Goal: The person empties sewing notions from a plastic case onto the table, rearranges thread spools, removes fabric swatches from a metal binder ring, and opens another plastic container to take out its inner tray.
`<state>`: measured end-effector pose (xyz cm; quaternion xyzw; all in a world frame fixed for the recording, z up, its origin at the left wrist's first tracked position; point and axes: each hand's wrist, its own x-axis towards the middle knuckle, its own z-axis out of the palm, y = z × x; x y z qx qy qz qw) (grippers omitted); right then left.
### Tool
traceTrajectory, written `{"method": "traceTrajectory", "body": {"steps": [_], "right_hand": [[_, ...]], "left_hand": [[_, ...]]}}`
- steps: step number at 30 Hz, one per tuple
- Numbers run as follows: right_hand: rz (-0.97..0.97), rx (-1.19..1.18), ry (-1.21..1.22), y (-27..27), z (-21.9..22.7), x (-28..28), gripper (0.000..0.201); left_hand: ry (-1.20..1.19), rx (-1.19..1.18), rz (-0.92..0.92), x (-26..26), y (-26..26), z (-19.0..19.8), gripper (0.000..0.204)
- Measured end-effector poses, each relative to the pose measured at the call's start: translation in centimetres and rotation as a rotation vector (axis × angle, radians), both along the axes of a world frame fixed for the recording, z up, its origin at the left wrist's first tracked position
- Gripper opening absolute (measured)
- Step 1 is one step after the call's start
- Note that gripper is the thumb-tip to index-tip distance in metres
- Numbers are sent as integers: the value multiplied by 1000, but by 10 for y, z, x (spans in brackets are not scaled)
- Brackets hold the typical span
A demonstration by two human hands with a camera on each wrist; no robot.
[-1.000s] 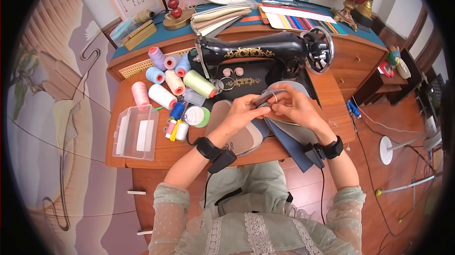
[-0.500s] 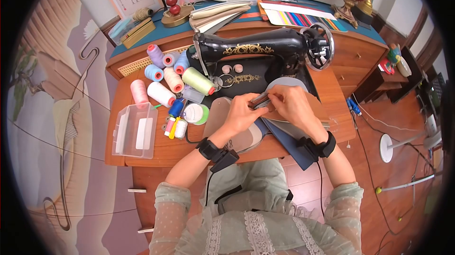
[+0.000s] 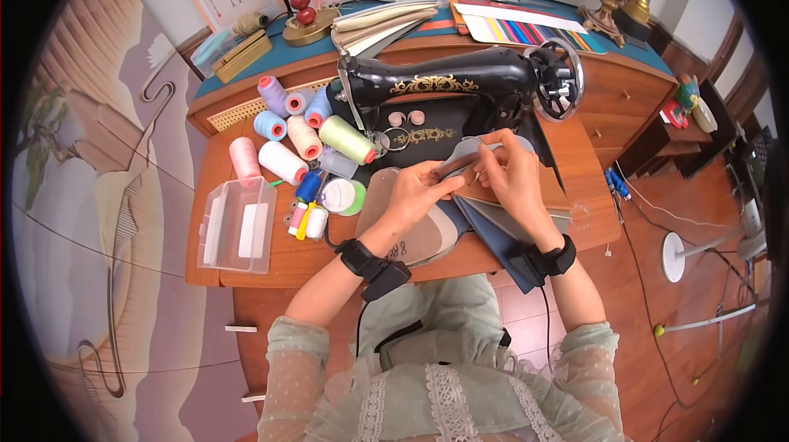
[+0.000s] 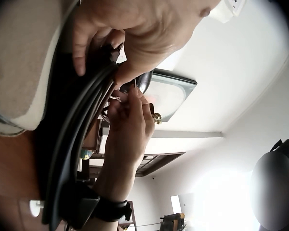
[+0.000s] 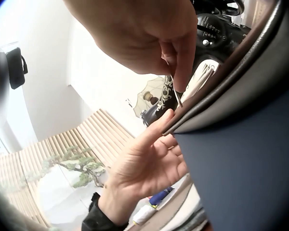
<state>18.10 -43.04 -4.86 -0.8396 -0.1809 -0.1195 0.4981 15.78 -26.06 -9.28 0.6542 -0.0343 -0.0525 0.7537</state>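
In the head view my left hand (image 3: 415, 194) grips the near-left corner of a stack of leather-like sheets, thumb on the upper edge. The stack has a brown sheet (image 3: 549, 189) on top, grey ones below it and a navy sheet (image 5: 241, 154) outermost. My right hand (image 3: 516, 179) is just to the right, above that corner. Its thumb and fingers pinch a thin silvery metal piece (image 5: 177, 97), whose tip comes down at the brown edge; I cannot tell its kind. A beige rounded panel (image 3: 399, 249) with handwritten marks lies beneath my left wrist.
A black sewing machine (image 3: 444, 84) stands just behind the hands. Several thread cones (image 3: 283, 162) crowd the table's left side, near a clear plastic box (image 3: 234, 257). Leather swatches (image 3: 382, 24) and a colour card (image 3: 526, 31) lie on the back ledge.
My right hand first came down over the sheets' edge beside the left thumb, then lifted slightly. The brown face now shows between the hands, where grey edges showed before. My left hand stays in place.
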Motion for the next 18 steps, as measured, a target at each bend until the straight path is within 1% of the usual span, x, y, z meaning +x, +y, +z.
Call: {"method": "traceTrajectory", "body": {"steps": [1,2,3,4,5,6,8,9,11,12,14,15,16,17,18], "right_hand": [[30,92,98,1,3,0,14],[61,184,196,1,5,0,17],[65,182,195,2,2,1,17],[130,303,242,2,-5,4,20],[195,423,289,2,-10,6,22],[199,422,291,0,-12,7,22],[326,349,439,-5,-14,9,21],[325,348,439,-5,-13,8,21],[265,154,438,-8,-9,5,17],[266,152,437,-7,-7,3,17],[233,53,226,-2,-4,-1,15],[235,53,226,0,-1,-1,15],[240,16,148,3,2,1,16],[245,-20,70,4,5,3,18],[246,-19,71,5,8,8,18]], "left_hand": [[-2,0,0,1,-1,-3,42],[-35,31,11,2,-2,-7,46],[-68,61,25,2,-1,-11,51],[-67,61,30,2,1,-14,51],[-89,138,1,1,3,-12,55],[-111,215,-30,1,4,-12,58],[-116,167,-27,1,4,-12,57],[-122,119,-27,2,4,-12,56],[-121,132,-36,3,4,-11,57],[-119,144,-39,3,4,-11,57],[-136,122,-38,4,5,-12,57],[-152,99,-40,5,5,-12,56],[-150,99,-39,6,6,-12,56],[-129,181,-86,7,9,-8,55],[-109,261,-132,7,10,-6,54]]}}
